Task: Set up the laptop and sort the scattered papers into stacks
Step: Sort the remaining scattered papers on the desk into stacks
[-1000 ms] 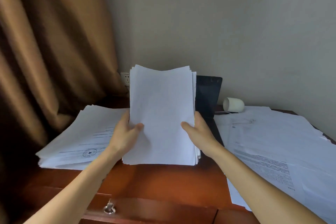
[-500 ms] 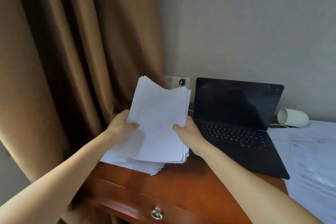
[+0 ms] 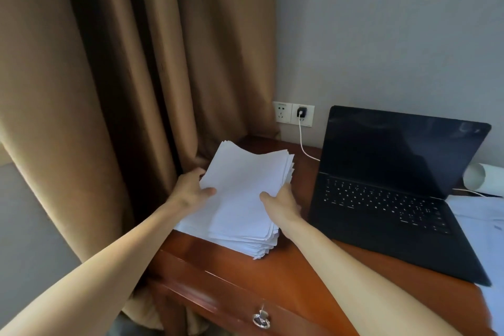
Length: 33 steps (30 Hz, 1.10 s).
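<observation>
A thick bundle of white papers (image 3: 245, 188) lies tilted on top of a lower paper stack (image 3: 253, 247) at the left end of the wooden desk (image 3: 286, 275). My left hand (image 3: 191, 188) grips the bundle's left edge, thumb on top. My right hand (image 3: 281, 202) holds its right edge the same way. A black laptop (image 3: 387, 188) stands open to the right of the stack, its screen dark. More loose papers (image 3: 491, 232) lie at the right edge of the desk, beyond the laptop.
Brown curtains (image 3: 114, 90) hang close against the desk's left side. A wall socket (image 3: 293, 113) holds a charger with a white cable (image 3: 302, 144) running down behind the laptop. A white cylinder (image 3: 477, 179) lies at the back right. A drawer pull (image 3: 261, 319) sits below the desk's front edge.
The bundle, held upright in front of me a second ago, has been carried left and lowered flat onto the stack by the curtain. The view swung left with it.
</observation>
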Tool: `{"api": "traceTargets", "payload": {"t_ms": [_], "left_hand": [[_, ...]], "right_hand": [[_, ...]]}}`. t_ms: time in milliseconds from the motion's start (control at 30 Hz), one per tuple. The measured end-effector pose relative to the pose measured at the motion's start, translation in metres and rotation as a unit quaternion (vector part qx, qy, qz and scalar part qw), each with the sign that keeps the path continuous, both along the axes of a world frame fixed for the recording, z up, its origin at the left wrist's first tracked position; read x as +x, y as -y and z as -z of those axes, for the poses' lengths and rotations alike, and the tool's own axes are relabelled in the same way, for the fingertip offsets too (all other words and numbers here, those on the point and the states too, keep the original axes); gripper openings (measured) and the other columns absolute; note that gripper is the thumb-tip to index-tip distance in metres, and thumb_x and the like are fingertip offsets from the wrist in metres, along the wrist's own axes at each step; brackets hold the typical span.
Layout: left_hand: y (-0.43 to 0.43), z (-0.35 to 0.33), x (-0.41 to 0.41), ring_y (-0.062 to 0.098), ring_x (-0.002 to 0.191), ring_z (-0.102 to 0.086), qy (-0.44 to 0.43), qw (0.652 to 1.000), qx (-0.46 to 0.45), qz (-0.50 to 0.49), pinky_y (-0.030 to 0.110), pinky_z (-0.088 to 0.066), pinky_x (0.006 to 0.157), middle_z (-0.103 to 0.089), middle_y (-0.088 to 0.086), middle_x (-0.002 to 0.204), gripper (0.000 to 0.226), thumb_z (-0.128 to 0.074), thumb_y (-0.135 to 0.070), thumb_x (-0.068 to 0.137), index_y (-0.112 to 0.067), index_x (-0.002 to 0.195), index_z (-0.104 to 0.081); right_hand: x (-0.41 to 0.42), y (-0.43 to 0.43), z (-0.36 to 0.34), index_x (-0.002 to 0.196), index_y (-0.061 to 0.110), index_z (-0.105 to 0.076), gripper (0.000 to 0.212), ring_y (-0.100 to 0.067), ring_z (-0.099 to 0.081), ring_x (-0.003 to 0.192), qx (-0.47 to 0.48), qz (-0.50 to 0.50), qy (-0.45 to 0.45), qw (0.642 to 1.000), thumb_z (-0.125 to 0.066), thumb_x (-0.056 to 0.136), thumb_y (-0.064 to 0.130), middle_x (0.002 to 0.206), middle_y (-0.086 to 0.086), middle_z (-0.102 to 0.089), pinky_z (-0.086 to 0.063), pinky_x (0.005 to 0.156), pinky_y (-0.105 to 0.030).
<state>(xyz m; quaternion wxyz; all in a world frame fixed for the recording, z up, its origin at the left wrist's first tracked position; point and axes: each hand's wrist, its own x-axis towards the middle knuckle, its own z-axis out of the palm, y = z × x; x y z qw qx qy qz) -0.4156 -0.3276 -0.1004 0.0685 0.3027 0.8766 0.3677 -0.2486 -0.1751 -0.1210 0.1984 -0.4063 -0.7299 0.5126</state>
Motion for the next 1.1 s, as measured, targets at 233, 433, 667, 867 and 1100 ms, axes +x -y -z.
{"api": "traceTargets", "payload": {"t_ms": [233,433,667,867,1100], "left_hand": [[0.026,0.025,-0.002,0.026,0.136,-0.053,0.081,0.996,0.024,-0.03,0.038,-0.043,0.112,-0.052,0.003,0.15,0.061,-0.059,-0.053,0.101,-0.024,0.153,-0.048],[0.039,0.047,0.008,0.017,0.12,-0.055,0.131,0.981,0.135,-0.048,0.029,-0.04,0.099,-0.057,0.001,0.137,0.052,-0.06,-0.038,0.104,-0.021,0.151,-0.048],[0.032,0.041,0.004,0.02,0.102,-0.061,0.071,0.99,0.103,-0.069,0.028,-0.045,0.085,-0.062,0.0,0.113,0.037,-0.061,-0.031,0.103,-0.013,0.135,-0.06],[0.036,0.032,0.003,0.027,0.119,-0.063,-0.006,0.997,0.043,-0.069,0.038,-0.053,0.098,-0.064,0.005,0.134,0.043,-0.057,-0.039,0.104,-0.018,0.141,-0.056],[0.053,0.017,0.029,0.031,0.129,-0.059,-0.107,0.994,0.007,-0.014,0.038,-0.048,0.109,-0.062,0.007,0.142,0.044,-0.052,-0.032,0.106,-0.015,0.146,-0.056]], "right_hand": [[0.02,0.008,0.027,0.14,0.023,-0.042,0.05,-0.021,-0.035,0.131,0.025,-0.003,-0.069,0.997,-0.058,0.093,0.027,0.133,0.002,-0.034,-0.039,0.105,-0.038],[0.026,0.031,0.041,0.16,0.026,-0.016,0.067,-0.011,-0.037,0.142,0.002,-0.055,-0.13,0.99,-0.047,0.101,0.024,0.16,0.009,-0.025,-0.034,0.115,-0.032],[0.008,0.044,0.046,0.16,0.015,-0.008,0.08,-0.023,-0.025,0.151,0.091,-0.011,-0.078,0.993,-0.028,0.09,0.048,0.167,-0.004,-0.017,-0.032,0.12,-0.047],[0.014,0.046,0.04,0.162,0.017,-0.006,0.074,-0.018,-0.016,0.154,0.104,-0.02,-0.059,0.993,-0.035,0.101,0.045,0.169,0.003,-0.008,-0.023,0.124,-0.038],[0.05,0.041,0.033,0.159,0.02,-0.023,0.056,-0.006,-0.03,0.143,0.108,-0.098,-0.088,0.985,-0.04,0.107,0.033,0.159,0.01,-0.028,-0.025,0.111,-0.02]]}}
